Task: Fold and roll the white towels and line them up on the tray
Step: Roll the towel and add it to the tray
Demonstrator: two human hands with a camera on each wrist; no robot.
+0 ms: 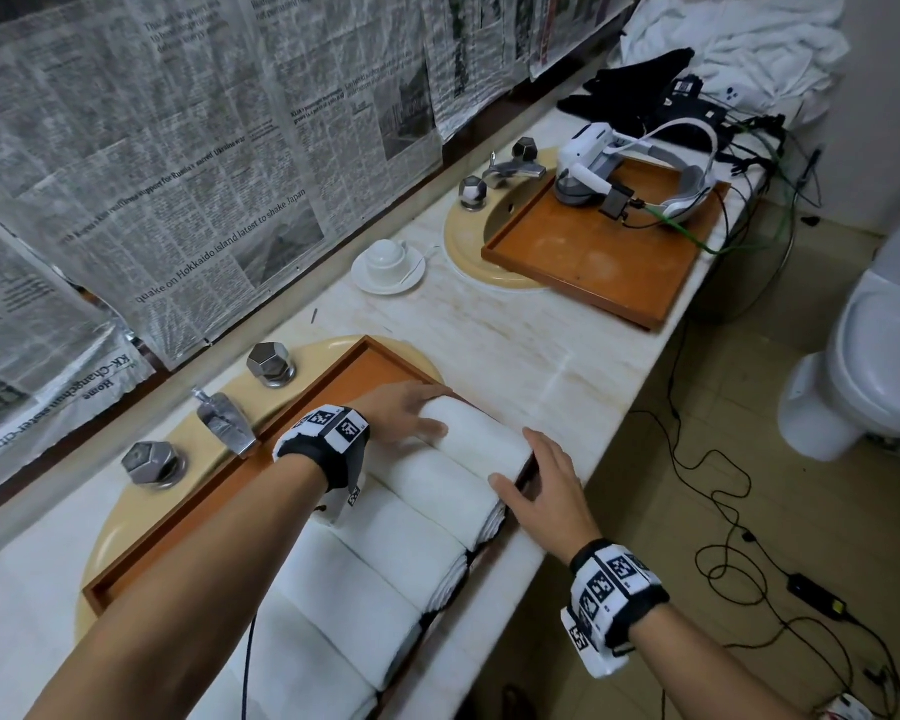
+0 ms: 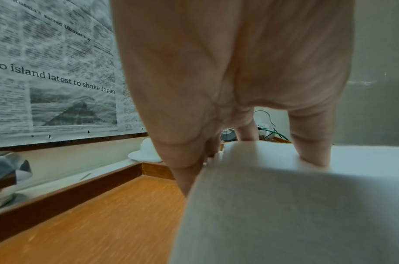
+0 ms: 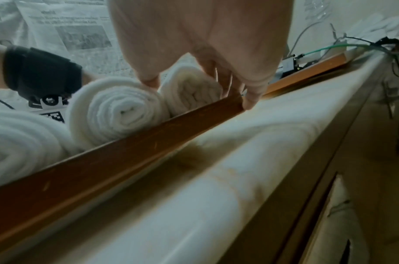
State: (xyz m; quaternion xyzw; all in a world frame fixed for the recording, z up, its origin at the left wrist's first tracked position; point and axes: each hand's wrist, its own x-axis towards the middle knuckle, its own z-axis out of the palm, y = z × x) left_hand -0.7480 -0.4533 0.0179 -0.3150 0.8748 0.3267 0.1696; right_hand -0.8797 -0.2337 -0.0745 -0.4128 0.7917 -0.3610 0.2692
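Newspaper on the wall reads "island latest to shake Japan".

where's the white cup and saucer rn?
In the head view the white cup and saucer sit on the marble counter by the newspaper-covered wall, between the two sinks, beyond the wooden tray of rolled white towels.

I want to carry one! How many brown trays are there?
2. The near tray lies over the closer sink, holding rolled towels; the far tray lies over the other sink, carrying a white headset.
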